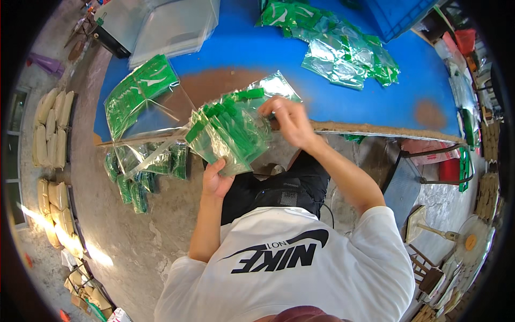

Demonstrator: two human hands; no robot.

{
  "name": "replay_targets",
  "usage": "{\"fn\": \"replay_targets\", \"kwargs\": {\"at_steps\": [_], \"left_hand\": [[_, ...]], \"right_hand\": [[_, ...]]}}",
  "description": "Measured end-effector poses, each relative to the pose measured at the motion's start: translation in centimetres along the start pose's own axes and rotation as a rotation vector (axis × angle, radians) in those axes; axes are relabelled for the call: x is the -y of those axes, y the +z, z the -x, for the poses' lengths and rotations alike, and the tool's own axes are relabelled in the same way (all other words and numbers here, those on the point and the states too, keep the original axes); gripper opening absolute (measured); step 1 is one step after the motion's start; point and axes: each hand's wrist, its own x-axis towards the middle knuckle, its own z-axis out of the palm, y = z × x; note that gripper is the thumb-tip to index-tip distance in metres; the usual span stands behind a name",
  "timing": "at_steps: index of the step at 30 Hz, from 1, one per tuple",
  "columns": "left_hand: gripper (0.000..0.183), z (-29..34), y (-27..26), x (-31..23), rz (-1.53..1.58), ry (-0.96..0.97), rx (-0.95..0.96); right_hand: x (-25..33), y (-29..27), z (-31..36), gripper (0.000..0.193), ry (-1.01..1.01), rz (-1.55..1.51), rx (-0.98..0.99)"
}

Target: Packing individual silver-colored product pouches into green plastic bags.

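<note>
My left hand [216, 181] grips the lower end of a fanned stack of green and clear plastic packets [228, 134], held up at the table's near edge. My right hand [292, 122] is at the upper right side of that stack, its fingers curled in a pinch against the packets; what lies between the fingertips is hidden. Beside the stack on the left, a large clear plastic bag [161, 115] hangs partly over the edge. Green printed packets [140, 86] lie in or under its upper part.
The blue table [252, 51] has a worn brown patch. A pile of green packets [343, 51] lies at its far right, near a blue crate [394, 16]. Clear sheets [174, 32] sit far left. Green bundles [139, 188] are below the left edge. A fan [469, 241] stands right.
</note>
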Motion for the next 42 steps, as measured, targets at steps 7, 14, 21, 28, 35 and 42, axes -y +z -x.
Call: {"fn": "replay_targets", "kwargs": {"at_steps": [7, 14, 21, 28, 35, 42], "left_hand": [[0.060, 1.2, 0.4, 0.6, -0.028, -0.040, -0.005], [0.060, 0.2, 1.0, 1.8, 0.016, -0.100, 0.002], [0.056, 0.1, 1.0, 1.8, -0.077, -0.138, 0.011], [0.062, 2.6, 0.3, 1.3, -0.103, -0.128, 0.004], [0.072, 1.7, -0.2, 0.5, 0.082, -0.055, 0.085], [0.075, -0.9, 2.2, 1.8, 0.136, -0.124, 0.043]], "right_hand": [[-0.8, -4.5, 0.5, 0.037, -0.053, 0.868, 0.044], [-0.3, -2.3, 2.8, 0.032, -0.213, 0.694, 0.040], [0.3, -1.0, -3.7, 0.047, 0.163, -0.172, 0.144], [0.0, 1.2, -7.5, 0.052, -0.048, 0.219, 0.625], [-3.6, -1.9, -2.0, 0.041, -0.254, 0.934, -0.026], [-2.8, -4.4, -0.5, 0.036, -0.230, 0.704, -0.027]]}}
